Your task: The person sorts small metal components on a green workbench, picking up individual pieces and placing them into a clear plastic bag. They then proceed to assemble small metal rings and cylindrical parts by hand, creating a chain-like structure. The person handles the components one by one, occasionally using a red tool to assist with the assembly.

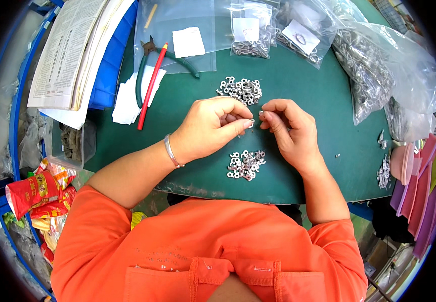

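Silvery, the far pile of ring-ended metal pieces (242, 90) lay ahead of you, with a near pile (246, 165) of similar ones on your side of it. Just near-left of the far pile, your left hand (210, 126) was nearly closed, thumb and forefinger pinching a small metal piece (251, 123). Just near-right of it, your right hand (292, 130) pinched a tiny metal part (262, 114), its other fingers curled. The step in hand looked like fingertip work on single pieces; the next move seemed to call for a light, steady pinch in both hands
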A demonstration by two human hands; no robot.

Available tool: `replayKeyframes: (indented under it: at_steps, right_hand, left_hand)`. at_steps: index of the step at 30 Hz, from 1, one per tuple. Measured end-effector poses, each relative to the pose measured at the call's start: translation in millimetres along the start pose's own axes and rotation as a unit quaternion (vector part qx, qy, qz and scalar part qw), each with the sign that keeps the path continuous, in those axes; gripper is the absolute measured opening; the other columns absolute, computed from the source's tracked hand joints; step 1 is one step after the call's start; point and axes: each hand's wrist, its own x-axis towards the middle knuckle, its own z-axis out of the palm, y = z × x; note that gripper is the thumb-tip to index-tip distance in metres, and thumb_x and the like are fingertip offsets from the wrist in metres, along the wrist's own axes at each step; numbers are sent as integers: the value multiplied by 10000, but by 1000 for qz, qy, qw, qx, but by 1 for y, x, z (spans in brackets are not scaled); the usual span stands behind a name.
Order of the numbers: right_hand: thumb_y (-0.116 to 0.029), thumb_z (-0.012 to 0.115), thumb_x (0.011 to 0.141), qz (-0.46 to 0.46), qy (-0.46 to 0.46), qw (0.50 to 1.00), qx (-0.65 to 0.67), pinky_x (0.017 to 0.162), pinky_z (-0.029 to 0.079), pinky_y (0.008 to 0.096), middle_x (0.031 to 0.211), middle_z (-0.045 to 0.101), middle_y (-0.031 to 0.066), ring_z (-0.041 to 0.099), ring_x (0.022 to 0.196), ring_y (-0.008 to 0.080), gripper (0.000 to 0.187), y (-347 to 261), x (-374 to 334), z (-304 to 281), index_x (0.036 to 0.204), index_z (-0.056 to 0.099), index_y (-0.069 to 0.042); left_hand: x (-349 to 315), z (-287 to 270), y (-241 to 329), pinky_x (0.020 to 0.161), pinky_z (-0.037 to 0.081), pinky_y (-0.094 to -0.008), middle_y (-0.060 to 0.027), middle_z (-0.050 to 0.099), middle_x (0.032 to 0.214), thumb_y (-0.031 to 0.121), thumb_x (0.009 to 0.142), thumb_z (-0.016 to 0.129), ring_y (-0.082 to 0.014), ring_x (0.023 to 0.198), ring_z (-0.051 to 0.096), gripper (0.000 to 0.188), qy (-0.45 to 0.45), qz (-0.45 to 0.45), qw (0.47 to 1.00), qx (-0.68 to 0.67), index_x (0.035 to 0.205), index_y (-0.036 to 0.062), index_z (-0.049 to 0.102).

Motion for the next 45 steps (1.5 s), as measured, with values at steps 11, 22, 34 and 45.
replayKeyframes:
  at_steps: [11, 22, 34, 45]
  right_hand:
    - [46, 690, 839, -148, -23, 989, -17, 661, 559, 284, 922, 675, 95, 678, 769, 171, 198, 8, -1, 1, 1020, 629, -7]
    - [73, 692, 803, -133, 19, 991, -24, 658, 568, 280, 892, 667, 91, 676, 765, 162, 233, 5, -4, 4, 1003, 604, -6]
    - [85, 681, 797, -130, -12, 991, 10, 640, 540, 271, 886, 675, 99, 658, 759, 164, 153, 7, 1, 0, 924, 676, 0]
    - [-62, 623, 950, 101, -48, 967, 228, 665, 531, 237, 885, 679, 57, 642, 774, 99, 110, 6, -2, -8, 1026, 641, 16]
  left_hand:
    - [-1, 0, 4, 740, 583, -265, -88, 675, 942, 20, 930, 637, -144, 843, 687, 118, -7, -34, 990, -134, 1030, -42, 624]
    - [-1, 0, 3, 806, 575, -285, -108, 671, 997, -42, 910, 630, -181, 905, 691, 147, -12, -26, 993, -118, 1055, -65, 628]
    - [-1, 0, 5, 779, 575, -271, -103, 685, 964, -22, 909, 642, -166, 865, 696, 133, 5, -27, 992, -125, 1036, -60, 648]
    - [0, -3, 9, 634, 559, -242, -83, 692, 825, 111, 936, 661, -122, 693, 668, 153, 9, -85, 986, -141, 973, -37, 666]
